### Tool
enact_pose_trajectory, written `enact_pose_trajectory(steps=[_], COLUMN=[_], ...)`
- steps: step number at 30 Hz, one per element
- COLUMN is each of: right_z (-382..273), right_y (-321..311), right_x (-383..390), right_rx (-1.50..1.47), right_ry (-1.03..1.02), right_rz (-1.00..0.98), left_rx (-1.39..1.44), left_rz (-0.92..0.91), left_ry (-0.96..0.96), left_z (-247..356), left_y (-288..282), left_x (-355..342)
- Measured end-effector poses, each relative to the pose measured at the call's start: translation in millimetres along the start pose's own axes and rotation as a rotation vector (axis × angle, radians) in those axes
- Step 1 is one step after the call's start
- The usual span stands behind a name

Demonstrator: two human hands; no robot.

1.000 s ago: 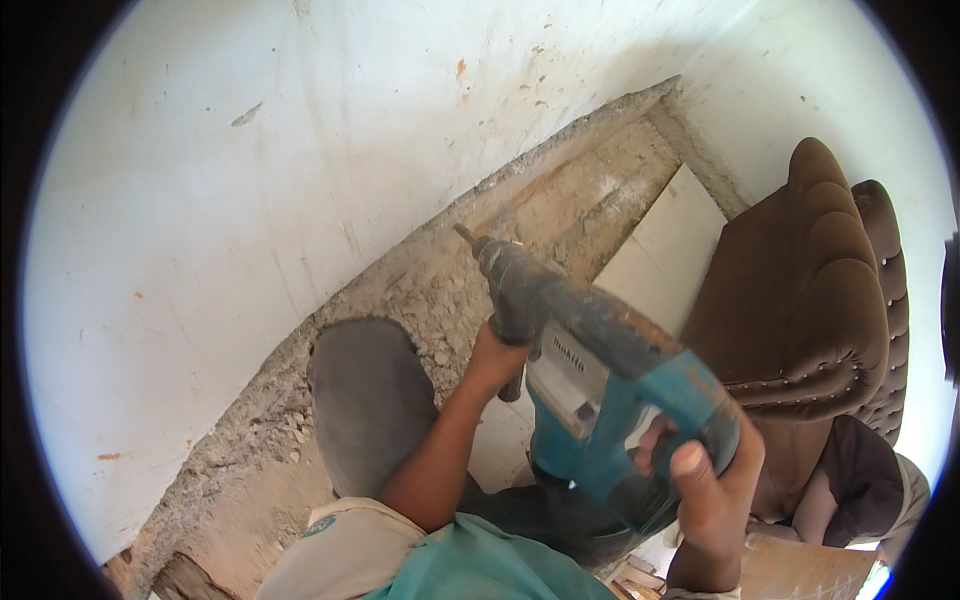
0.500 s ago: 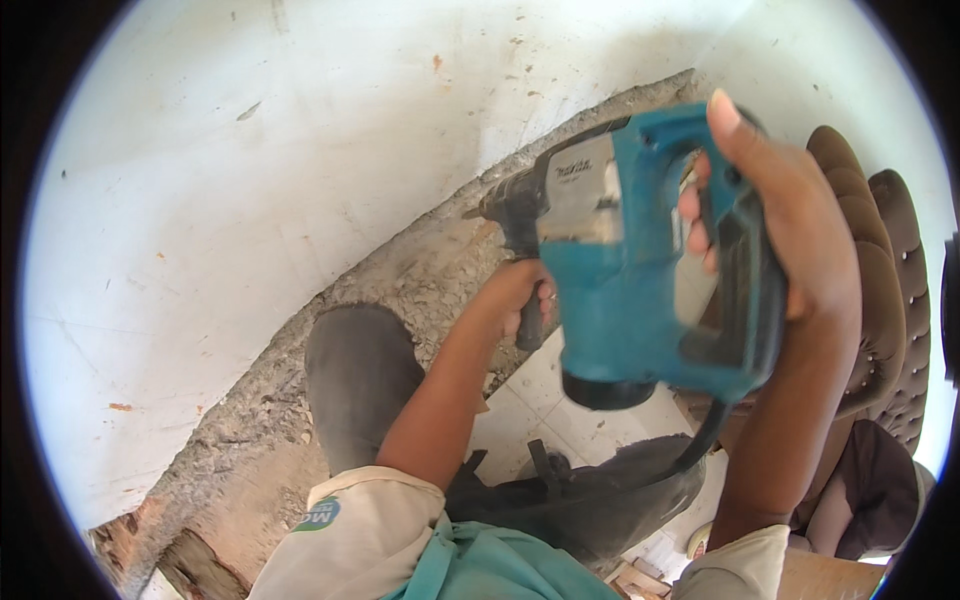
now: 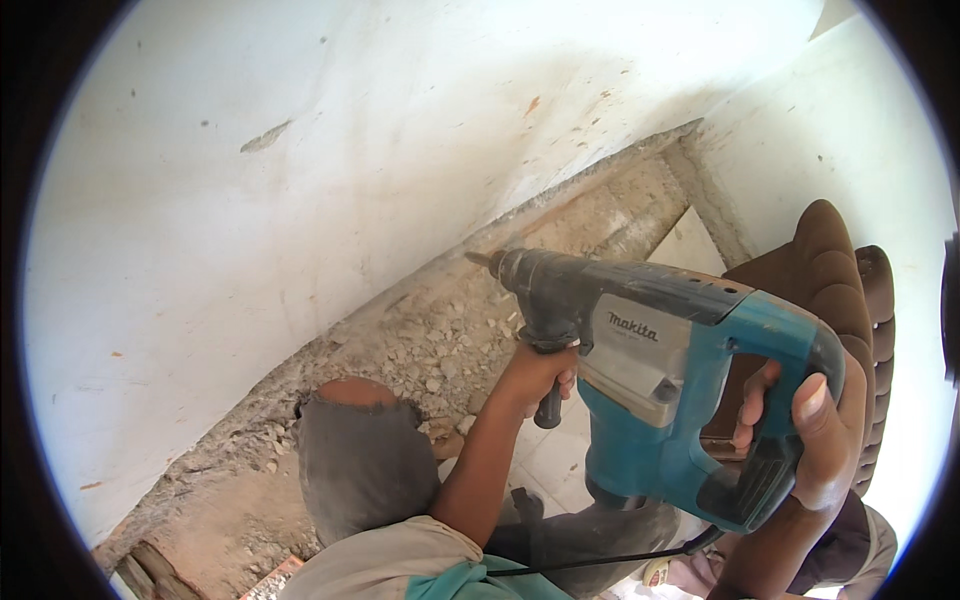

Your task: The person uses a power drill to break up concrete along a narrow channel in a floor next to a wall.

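A teal and grey rotary hammer point(image 3: 630, 430) is held across my front, its nose pointing left toward the wall. My left hand point(image 3: 545, 380) wraps round the black side handle point(image 3: 548, 408) beneath the nose. At the rear, my right hand point(image 3: 825, 435) grips the D-shaped handle, fingers through the loop by the trigger; whether the trigger is pressed cannot be made out. The short bit point(image 3: 480, 259) shows at the front, close to the lower wall in view; contact is unclear. A black cord point(image 3: 600, 562) runs from the handle's base across my leg.
A stained white wall point(image 3: 250, 230) rises on the left. Broken rubble point(image 3: 440, 360) lies along its foot. A loose pale tile point(image 3: 688, 245) leans near the corner. Right stands a brown tufted sofa point(image 3: 825, 260); a person in dark clothing point(image 3: 840, 545) is below it. My knee point(image 3: 365, 450) is beside the rubble.
The rotary hammer appears lower and farther right, its rear end dropped and its side turned more fully into view. Both hands keep their grips. The view has shifted, showing more of the corner.
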State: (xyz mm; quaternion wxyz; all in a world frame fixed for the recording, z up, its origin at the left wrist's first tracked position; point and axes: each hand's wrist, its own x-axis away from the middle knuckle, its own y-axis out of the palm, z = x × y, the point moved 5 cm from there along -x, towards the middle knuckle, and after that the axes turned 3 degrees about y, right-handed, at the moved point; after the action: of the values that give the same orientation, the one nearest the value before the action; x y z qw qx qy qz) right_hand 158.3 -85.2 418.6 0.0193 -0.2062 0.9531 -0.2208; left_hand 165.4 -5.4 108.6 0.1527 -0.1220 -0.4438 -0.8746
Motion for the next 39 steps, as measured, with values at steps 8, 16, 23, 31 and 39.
enact_pose_trajectory(steps=[8,16,23,31,39], right_z=[16.5,43.2,58.5,62.7,81.0], right_y=[35.4,28.0,-24.1,-31.0,-31.8], right_x=[-18.9,-6.0,49.5,81.1,64.2], right_rx=[0.057,0.064,0.051,-0.014,0.007], right_ry=[0.142,0.174,0.118,0.064,0.048], right_rz=[-0.062,0.005,0.157,0.243,0.221], left_rx=[-0.045,-0.079,-0.039,-0.120,-0.189], left_rz=[0.100,0.122,-0.046,-0.054,-0.011], left_ry=[0.029,0.015,-0.008,0.057,0.046], left_z=[-21.7,-46.8,-38.7,-33.1,-33.2], left_y=[-37.1,-53.0,-9.4,-7.2,-20.5], left_x=[-15.5,-32.3,6.8,18.4,10.0])
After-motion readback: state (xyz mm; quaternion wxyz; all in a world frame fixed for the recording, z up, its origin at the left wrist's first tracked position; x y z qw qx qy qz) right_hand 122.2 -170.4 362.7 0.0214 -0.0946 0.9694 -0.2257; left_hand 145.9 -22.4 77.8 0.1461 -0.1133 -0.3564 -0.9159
